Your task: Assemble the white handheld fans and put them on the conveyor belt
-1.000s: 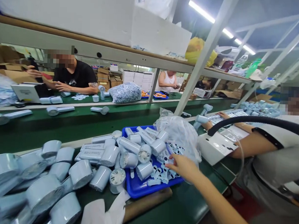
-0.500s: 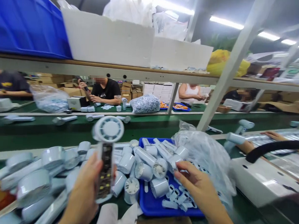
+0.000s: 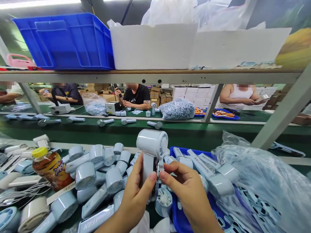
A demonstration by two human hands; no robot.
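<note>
- Lying heaped on the green bench, far left: loose pale blue fans (image 3: 97, 177), with white cables (image 3: 15, 193) among them
- Standing tilted in the heap: juice bottle (image 3: 51, 169), yellow cap
- Above, on the shelf: blue crate (image 3: 63, 42), then white box (image 3: 153, 45)
- Left hand (image 3: 139, 194): closed narrowly around the handle of one fan
- Held fan (image 3: 151, 143): upright between both hands, head up, above the heap and the tray's near corner
- Right hand (image 3: 186, 189): narrow, thumb and fingers pressed to the same handle
- Under and beside it: blue tray (image 3: 179, 222), loaded with more fans
- Far right: clear plastic bag (image 3: 268, 181), full of small pale blue parts
- Across the far bench: seated co-workers (image 3: 134, 97), fans spaced along the belt
</note>
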